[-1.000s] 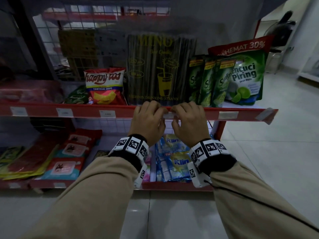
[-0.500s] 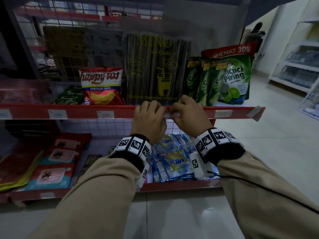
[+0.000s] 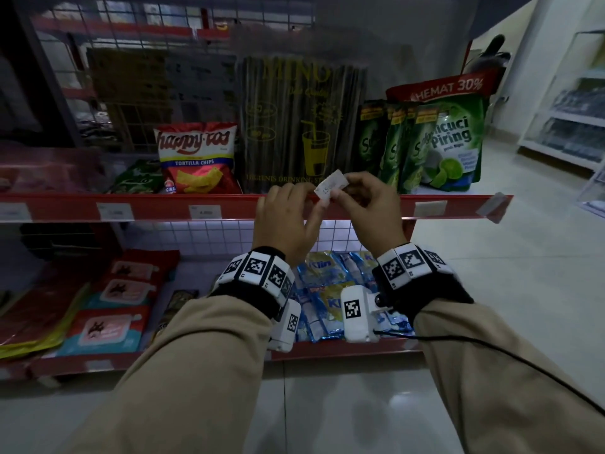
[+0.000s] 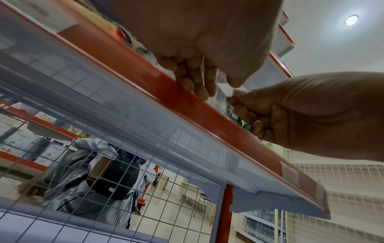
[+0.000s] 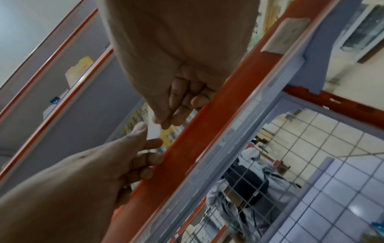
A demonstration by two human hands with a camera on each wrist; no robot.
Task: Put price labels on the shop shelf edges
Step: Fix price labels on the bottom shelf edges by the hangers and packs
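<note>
1. My right hand (image 3: 370,208) pinches the white label (image 3: 330,188) between thumb and fingers, just above the red shelf edge (image 3: 163,208) and in front of the straw pack (image 3: 301,126).
2. My left hand (image 3: 288,221) sits just beside it – fingers loosely straight, fingertips (image 4: 199,92) resting on the top of the edge strip, thumb up near the label's lower corner; I cannot tell whether it touches the paper.
3. The label is tilted and clear of the strip – not seated in it.
4. Along the same edge, other labels (image 3: 204,212) sit in the strip to the left, and one more to the right.
5. On the shelf: a chips bag (image 3: 196,155) left of the straws, green pouches (image 3: 396,149) to the right. The lower shelf holds blue sachets (image 3: 327,290).
6. Behind the wire grid, the left wrist view shows a person in a striped shirt (image 4: 83,189). The floor is pale tile (image 3: 491,290).
</note>
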